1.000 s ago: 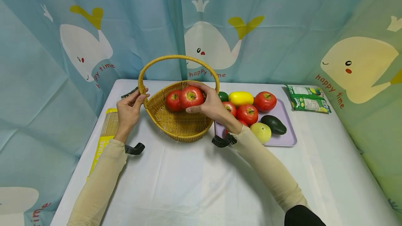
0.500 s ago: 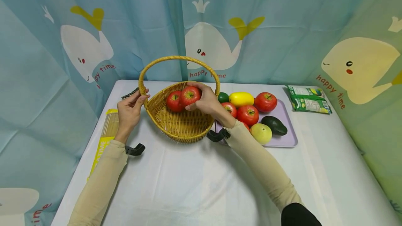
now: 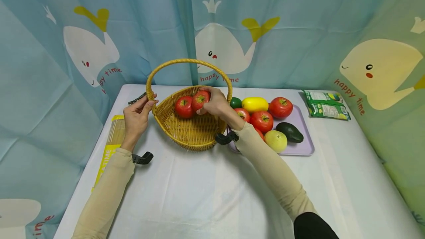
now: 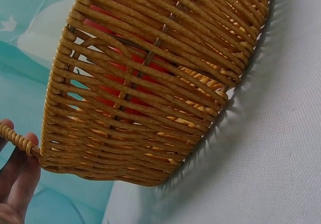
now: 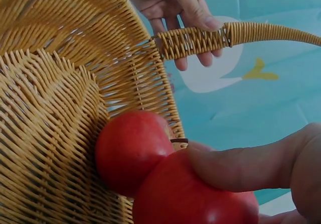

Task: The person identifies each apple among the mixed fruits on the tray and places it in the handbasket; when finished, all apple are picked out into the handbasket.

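My left hand (image 3: 136, 117) grips the base of the handle (image 5: 195, 40) on the left side of a yellow wicker basket (image 3: 186, 135). My right hand (image 3: 217, 104) is inside the basket and holds a red apple (image 3: 200, 100), its thumb lying on the apple near the stem in the right wrist view. Another red apple (image 3: 184, 107) sits in the basket just left of the held one, and the two touch. Through the weave in the left wrist view, some red of an apple (image 4: 130, 91) shows.
A lilac tray (image 3: 307, 145) on the right bears several red apples (image 3: 262, 121), a yellow lemon-like fruit (image 3: 255, 104), an avocado (image 3: 289, 132) and a pale green round fruit (image 3: 276, 140). Green packets (image 3: 327, 105) lie behind it. A yellow pack of noodles (image 3: 111, 146) lies at left.
My right hand has lowered the apple slightly and drawn closer to the basket floor, the apple now beside the other one. The left hand and basket have stayed in place.
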The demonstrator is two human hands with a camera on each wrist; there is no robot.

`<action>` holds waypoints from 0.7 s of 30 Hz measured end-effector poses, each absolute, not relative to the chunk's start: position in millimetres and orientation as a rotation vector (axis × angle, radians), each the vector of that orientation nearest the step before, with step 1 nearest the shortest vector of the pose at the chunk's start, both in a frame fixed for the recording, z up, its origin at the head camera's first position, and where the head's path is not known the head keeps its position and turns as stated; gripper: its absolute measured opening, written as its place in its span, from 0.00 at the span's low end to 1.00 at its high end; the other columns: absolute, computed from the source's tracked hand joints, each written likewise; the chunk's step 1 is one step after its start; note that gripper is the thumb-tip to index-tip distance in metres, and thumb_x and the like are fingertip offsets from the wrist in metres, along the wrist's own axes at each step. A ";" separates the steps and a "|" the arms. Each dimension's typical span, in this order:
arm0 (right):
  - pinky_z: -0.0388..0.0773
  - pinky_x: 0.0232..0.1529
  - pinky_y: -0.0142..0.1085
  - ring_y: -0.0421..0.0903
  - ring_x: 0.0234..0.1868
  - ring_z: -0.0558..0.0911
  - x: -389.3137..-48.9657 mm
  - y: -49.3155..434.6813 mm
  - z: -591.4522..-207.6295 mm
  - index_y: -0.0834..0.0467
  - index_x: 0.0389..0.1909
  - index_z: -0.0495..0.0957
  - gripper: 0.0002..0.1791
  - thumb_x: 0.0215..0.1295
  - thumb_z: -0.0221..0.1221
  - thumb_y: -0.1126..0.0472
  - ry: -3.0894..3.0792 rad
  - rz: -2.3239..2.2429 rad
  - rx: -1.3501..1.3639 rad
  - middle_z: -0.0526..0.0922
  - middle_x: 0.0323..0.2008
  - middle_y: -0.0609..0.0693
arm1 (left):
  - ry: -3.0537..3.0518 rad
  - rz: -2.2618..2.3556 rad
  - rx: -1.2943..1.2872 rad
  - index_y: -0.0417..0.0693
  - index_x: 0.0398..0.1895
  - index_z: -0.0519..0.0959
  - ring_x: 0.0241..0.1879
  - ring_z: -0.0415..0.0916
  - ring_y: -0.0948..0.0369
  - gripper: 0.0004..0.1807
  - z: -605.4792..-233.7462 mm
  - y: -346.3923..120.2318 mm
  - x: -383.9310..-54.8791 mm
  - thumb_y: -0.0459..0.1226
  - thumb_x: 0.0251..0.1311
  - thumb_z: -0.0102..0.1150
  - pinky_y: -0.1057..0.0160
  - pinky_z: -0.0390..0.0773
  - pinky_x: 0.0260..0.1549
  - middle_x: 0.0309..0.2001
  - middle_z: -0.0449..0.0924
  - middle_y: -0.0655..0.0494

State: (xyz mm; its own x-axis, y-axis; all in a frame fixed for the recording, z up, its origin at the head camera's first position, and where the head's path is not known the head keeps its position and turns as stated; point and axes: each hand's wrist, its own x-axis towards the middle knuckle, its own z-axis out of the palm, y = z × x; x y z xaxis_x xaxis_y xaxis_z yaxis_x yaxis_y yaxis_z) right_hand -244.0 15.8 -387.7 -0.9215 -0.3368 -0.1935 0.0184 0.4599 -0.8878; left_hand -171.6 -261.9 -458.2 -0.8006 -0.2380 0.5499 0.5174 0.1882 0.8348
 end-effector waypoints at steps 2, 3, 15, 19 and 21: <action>0.83 0.63 0.48 0.56 0.59 0.79 -244.7 15.1 -387.2 0.56 0.76 0.70 0.51 0.47 0.76 0.75 2.377 -1.432 -0.256 0.78 0.65 0.59 | -1.884 -1.672 -0.264 0.37 0.63 0.83 0.47 0.91 0.66 0.18 -458.2 -262.0 -171.4 0.25 0.72 0.61 0.73 0.86 0.51 0.56 0.85 0.29; 0.84 0.62 0.47 0.55 0.59 0.79 -245.2 14.8 -386.9 0.57 0.75 0.70 0.50 0.48 0.76 0.75 2.382 -1.422 -0.252 0.78 0.65 0.59 | -1.882 -1.673 -0.266 0.37 0.63 0.83 0.47 0.91 0.66 0.18 -458.2 -262.1 -171.4 0.25 0.72 0.61 0.72 0.86 0.51 0.56 0.85 0.29; 0.77 0.72 0.46 0.54 0.69 0.79 -255.2 11.9 -395.8 0.64 0.67 0.79 0.36 0.53 0.65 0.79 2.537 -1.281 -0.444 0.83 0.66 0.59 | -1.877 -1.667 -0.254 0.37 0.63 0.84 0.47 0.91 0.66 0.18 -458.1 -261.5 -171.6 0.25 0.72 0.62 0.72 0.86 0.50 0.55 0.85 0.29; 0.75 0.74 0.45 0.54 0.69 0.80 -255.3 13.0 -399.8 0.63 0.64 0.82 0.29 0.59 0.70 0.73 2.499 -1.121 -0.545 0.84 0.64 0.59 | -1.865 -1.685 -0.247 0.36 0.62 0.84 0.46 0.91 0.64 0.18 -457.4 -260.6 -172.0 0.25 0.72 0.61 0.72 0.86 0.50 0.55 0.85 0.28; 0.75 0.74 0.45 0.54 0.68 0.80 -254.4 14.3 -400.1 0.63 0.64 0.82 0.27 0.63 0.72 0.67 2.476 -1.041 -0.580 0.84 0.64 0.59 | -1.866 -1.691 -0.247 0.36 0.62 0.84 0.46 0.91 0.64 0.17 -457.0 -260.3 -172.1 0.25 0.72 0.61 0.72 0.87 0.50 0.55 0.85 0.28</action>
State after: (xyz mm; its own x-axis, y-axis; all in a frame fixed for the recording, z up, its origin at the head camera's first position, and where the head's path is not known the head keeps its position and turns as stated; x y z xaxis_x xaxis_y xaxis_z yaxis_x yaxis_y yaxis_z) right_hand -254.4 14.3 -400.1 -0.8377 -0.5114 -0.1918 -0.2208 0.6382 -0.7375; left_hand -172.1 -260.3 -457.0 -0.8016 -0.2525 0.5420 0.5144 0.1707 0.8404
